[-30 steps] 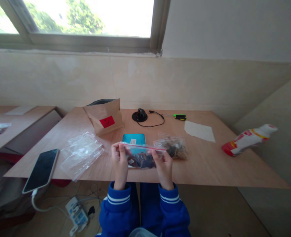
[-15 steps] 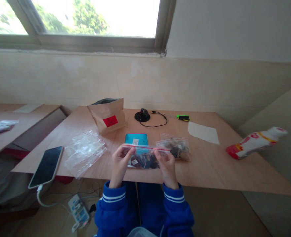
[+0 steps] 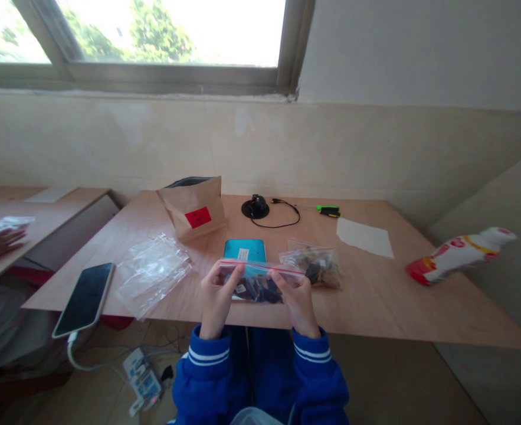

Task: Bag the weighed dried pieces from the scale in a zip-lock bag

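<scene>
- The left hand (image 3: 217, 298) and right hand (image 3: 298, 301) come up from blue sleeves (image 3: 202, 369) with white stripes. They are close together but not touching, each clamped on one end of a clear zip bag (image 3: 256, 284), thumbs on top.
- That bag sits between the hands, with a red-striped seal (image 3: 260, 267) along its top edge. It holds dark pieces and a small white label (image 3: 241, 288); no writing can be read.
- Just beyond the right hand, a second zip bag (image 3: 311, 267) lies on the plywood table (image 3: 375, 301), holding brown and dark pieces.
- Just beyond the held bag lies a teal case (image 3: 245, 249) with a white sticker (image 3: 243, 254), too small to read.
- Farther ahead of the left hand stands a kraft paper bag (image 3: 192, 208) with a blank-looking red label (image 3: 197, 217).
- Left of the left hand lie flat clear plastic bags (image 3: 151, 274) and a smartphone (image 3: 83, 291) on a charging cable.
</scene>
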